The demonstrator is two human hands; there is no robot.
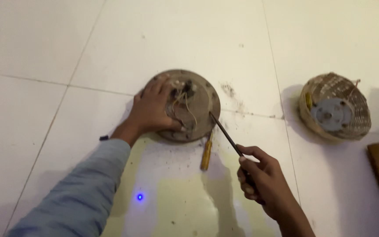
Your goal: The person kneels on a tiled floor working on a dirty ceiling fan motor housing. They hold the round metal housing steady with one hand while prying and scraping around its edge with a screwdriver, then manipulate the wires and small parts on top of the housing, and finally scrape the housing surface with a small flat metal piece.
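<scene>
Left hand (154, 107) flat on motor disc (200, 105); right hand (259, 177) fisted round rod (225, 134).

A dull, grimy round metal motor disc (185, 105) with thin plastic-coated wires lies on glossy white floor tiles (167, 39), a matt dark metal rod (224, 131) touching its four o'clock edge, a coarse woven basket (335, 106) at three o'clock.

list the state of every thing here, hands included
left hand: pressed flat on the round motor disc, holding nothing
round motor disc: lying flat on the floor, wires exposed on top
right hand: closed around the dark rod
dark rod: tilted, tip at the disc's rim
yellow-handled screwdriver: lying on the floor, untouched
woven basket: tipped on its side, grey round part inside
white tile floor: specked with dark dirt near the disc
</scene>
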